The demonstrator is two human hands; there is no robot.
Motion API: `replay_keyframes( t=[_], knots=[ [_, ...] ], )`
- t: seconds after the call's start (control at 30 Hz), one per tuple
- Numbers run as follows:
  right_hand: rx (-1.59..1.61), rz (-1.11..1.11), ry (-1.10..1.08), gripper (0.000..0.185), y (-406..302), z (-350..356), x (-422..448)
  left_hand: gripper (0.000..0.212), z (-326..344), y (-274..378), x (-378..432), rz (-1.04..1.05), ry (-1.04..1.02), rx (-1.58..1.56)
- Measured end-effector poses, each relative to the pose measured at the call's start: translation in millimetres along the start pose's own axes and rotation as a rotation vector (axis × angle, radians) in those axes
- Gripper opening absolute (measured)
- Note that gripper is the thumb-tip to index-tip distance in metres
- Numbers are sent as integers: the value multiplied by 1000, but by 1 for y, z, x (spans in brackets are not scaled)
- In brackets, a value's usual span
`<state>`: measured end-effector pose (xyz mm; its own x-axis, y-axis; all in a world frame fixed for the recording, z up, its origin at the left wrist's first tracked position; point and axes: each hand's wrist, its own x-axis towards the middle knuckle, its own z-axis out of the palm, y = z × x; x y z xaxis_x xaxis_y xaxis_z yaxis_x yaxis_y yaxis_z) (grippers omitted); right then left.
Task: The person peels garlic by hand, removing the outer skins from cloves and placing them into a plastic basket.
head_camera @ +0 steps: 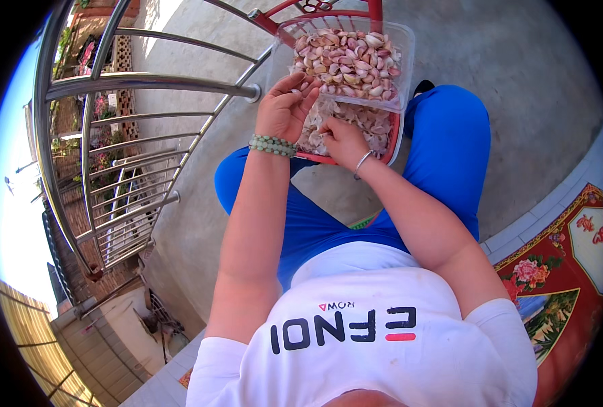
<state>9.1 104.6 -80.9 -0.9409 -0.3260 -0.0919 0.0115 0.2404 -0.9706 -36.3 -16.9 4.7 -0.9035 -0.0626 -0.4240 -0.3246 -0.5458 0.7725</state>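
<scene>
My left hand (pixel 287 109), with a green bead bracelet (pixel 273 145) at the wrist, is raised at the near left corner of a clear plastic tub (pixel 407 66). Small pale pieces, apparently garlic cloves (pixel 296 91), sit in its curled fingers. Pinkish unpeeled-looking garlic cloves (pixel 349 63) fill much of the tub. Just nearer to me is a red-rimmed basket (pixel 396 137) of dry, papery garlic skins (pixel 375 124). Over these skins is my right hand (pixel 346 141), wearing a silver bangle (pixel 363 164). Its fingertips are drawn together; whether they pinch anything is hidden.
Stainless-steel railing (pixel 154 81) runs along the left. Red metal furniture (pixel 375 15) stands behind the tub. My knees in blue trousers (pixel 449 132) flank the containers on the concrete floor (pixel 530 102). A red decorated panel (pixel 550 254) is at the right.
</scene>
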Motion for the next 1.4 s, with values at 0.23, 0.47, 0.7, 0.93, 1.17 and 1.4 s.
replay_keyframes(
  t=[0.23, 0.47, 0.7, 0.93, 1.17, 1.4],
  knots=[
    [-32, -54, -4, 11, 1, 3, 0, 27, 20, -2, 38, 62, 53, 267],
    [6, -9, -8, 11, -2, 0, -1, 23, 24, -8, 16, 67, 51, 240],
    [-105, 55, 106, 14, -2, -1, 3, 19, -42, -34, -28, -2, 237, 411],
    [-125, 75, 167, 16, 14, -11, 8, 24, -63, -42, -22, -13, 366, 476],
    [-82, 158, 107, 14, 17, -19, 5, 26, -80, -41, -21, 68, 337, 513],
    [-333, -11, 73, 16, 25, -24, -3, 26, -97, -50, -21, 273, 299, 935]
  ],
)
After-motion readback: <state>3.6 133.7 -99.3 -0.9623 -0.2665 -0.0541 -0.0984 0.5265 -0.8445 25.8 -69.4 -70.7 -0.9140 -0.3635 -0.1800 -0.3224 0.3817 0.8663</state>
